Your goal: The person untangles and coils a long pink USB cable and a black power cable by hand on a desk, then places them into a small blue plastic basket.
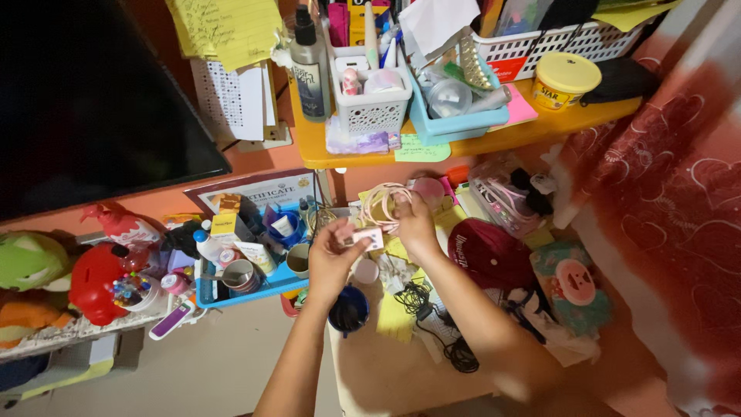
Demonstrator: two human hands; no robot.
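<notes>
Head view: a small pink-white box [364, 237] is held between the 2 hands, above the cluttered table [386, 371]. Its long axis runs left to right, roughly level. The left hand [332, 259] is pinched on its left end; the right hand [414, 224] is curled closed around its right end, beside a pink cable coil [380, 202].

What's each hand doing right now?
Left hand: closed on a small pink box.
Right hand: closed, pinching the box's other end, beside a coiled pink cable.
</notes>
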